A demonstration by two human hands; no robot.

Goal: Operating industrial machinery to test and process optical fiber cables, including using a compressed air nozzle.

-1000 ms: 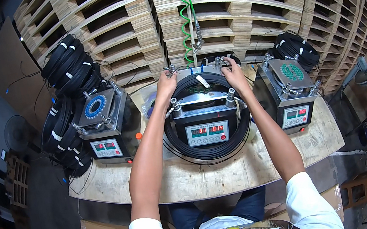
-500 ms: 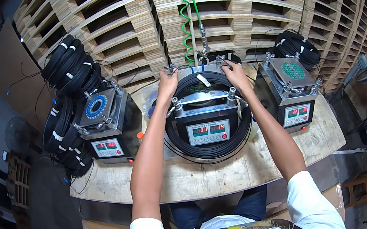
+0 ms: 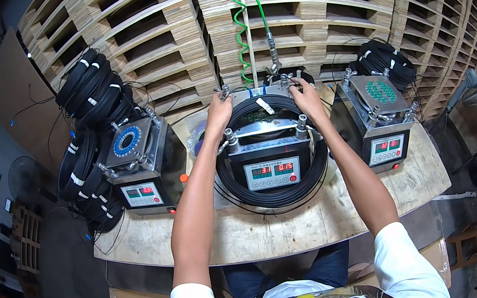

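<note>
In front of me stands the middle polishing machine [image 3: 235, 171], a black box with a lit red display and a metal top plate. A coil of black cable [image 3: 276, 197] hangs around it, with a white tag [image 3: 265, 106] at its upper side. Both arms reach over it to the rear corners. My left hand [image 3: 219, 113] is closed on the rear left metal corner post [image 3: 225, 90]. On the other side, my right hand [image 3: 306, 98] has its fingers closed at the rear right post [image 3: 284, 80]. The fingertips are partly hidden.
Similar machines flank it: one at left [image 3: 145, 191] with a blue ring on top, one at right [image 3: 387, 148] with green dots. Black cable coils [image 3: 90, 88] pile at left, more coils [image 3: 385, 62] behind right. Wooden pallets [image 3: 317, 14] rise behind the table [image 3: 246, 240]. A green hose [image 3: 259, 4] hangs down.
The metal fitting on the green hose has swung a little to the right. The middle display reading has changed. Both hands stay at the rear posts.
</note>
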